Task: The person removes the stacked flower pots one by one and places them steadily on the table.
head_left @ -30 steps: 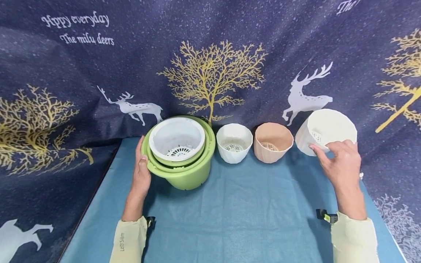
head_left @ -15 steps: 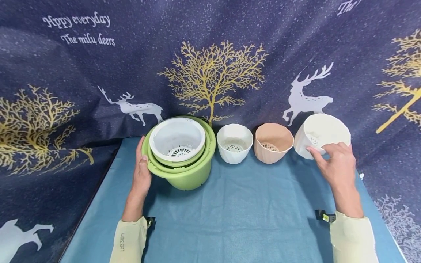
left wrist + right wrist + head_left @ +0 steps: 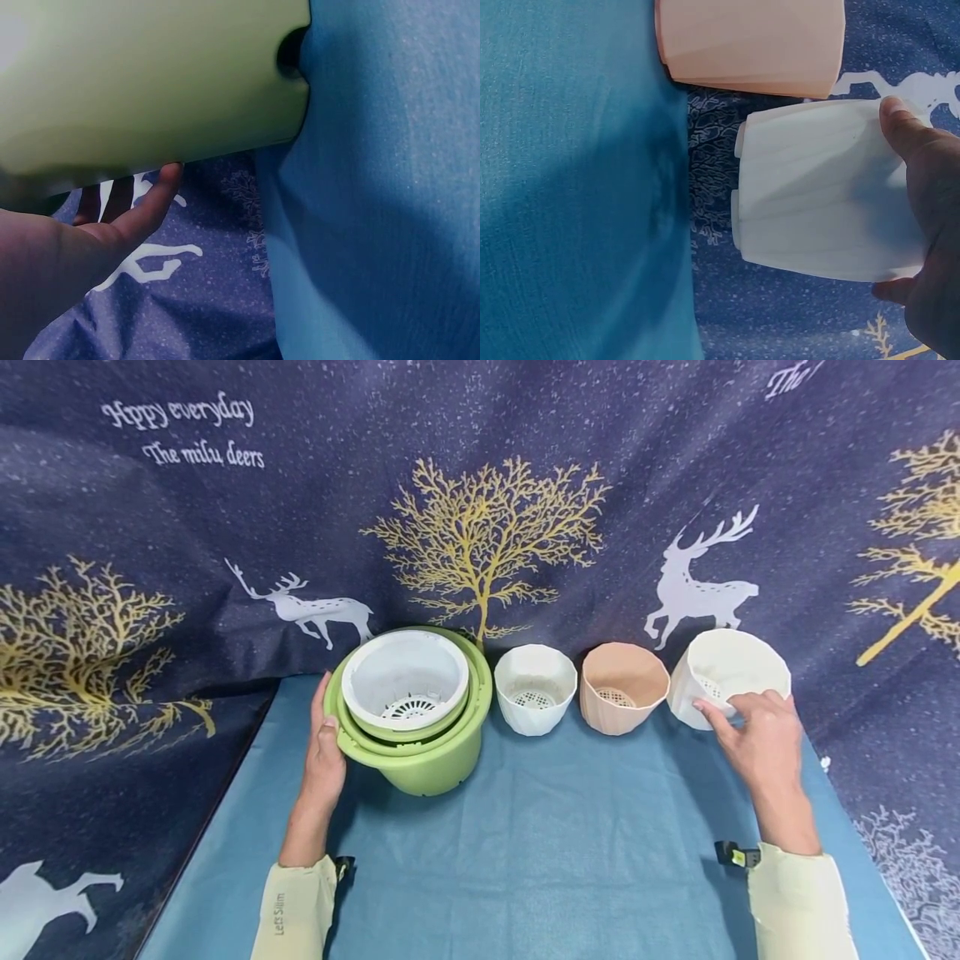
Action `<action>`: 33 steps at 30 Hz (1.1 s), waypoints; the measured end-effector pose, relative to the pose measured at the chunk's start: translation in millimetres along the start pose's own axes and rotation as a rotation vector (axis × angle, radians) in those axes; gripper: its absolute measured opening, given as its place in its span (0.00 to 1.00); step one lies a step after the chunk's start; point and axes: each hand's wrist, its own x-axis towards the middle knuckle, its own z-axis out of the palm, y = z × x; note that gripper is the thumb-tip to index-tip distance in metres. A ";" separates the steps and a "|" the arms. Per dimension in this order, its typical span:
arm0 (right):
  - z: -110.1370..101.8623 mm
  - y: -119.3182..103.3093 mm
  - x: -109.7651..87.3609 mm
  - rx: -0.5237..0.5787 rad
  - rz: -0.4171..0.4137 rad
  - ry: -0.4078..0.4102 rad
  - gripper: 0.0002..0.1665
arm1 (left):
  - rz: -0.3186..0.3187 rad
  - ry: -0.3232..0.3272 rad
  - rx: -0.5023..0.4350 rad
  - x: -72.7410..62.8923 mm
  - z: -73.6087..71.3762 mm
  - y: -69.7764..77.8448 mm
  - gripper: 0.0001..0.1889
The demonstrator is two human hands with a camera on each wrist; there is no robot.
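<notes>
In the head view, my right hand (image 3: 765, 735) grips the large white faceted flowerpot (image 3: 686, 693) near its rim. Its footed base hangs a little above the cloth, as the right wrist view shows. Left of it stands a peach-coloured flowerpot (image 3: 622, 714), then a smaller white flowerpot (image 3: 534, 714), both with perforated bottoms. My left hand (image 3: 325, 756) rests against the side of a large green flowerpot (image 3: 431, 768), under its rim. Nested in that pot are a smaller green pot and a white pot (image 3: 405, 677) with a slotted bottom. Straight fingers (image 3: 154, 202) touch the green wall in the left wrist view.
A blue cloth (image 3: 540, 860) covers the table. Behind it hangs a dark blue curtain (image 3: 315, 510) printed with deer and golden trees, close to the row of pots. Small cameras are strapped at both wrists, by the light sleeves (image 3: 798, 902).
My right hand has carried the large white flowerpot leftward and down, closer to the peach one. The left hand stays against the green flowerpot.
</notes>
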 end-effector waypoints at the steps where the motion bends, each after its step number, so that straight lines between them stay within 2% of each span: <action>1: 0.4 0.3 -0.3 0.000 -0.004 -0.001 0.23 | 0.000 0.000 0.002 -0.1 -0.1 0.0 0.30; 12: 5.6 3.0 -5.2 -0.007 0.036 -0.049 0.25 | -0.006 -0.004 0.004 -0.9 0.1 0.0 0.31; 24: 12.9 7.8 -11.3 0.010 0.013 -0.059 0.23 | -0.024 -0.014 0.007 -1.5 0.2 0.3 0.30; 33: 17.4 12.2 -13.6 -0.003 0.019 -0.077 0.24 | -0.006 -0.012 -0.028 -0.7 0.9 -0.6 0.31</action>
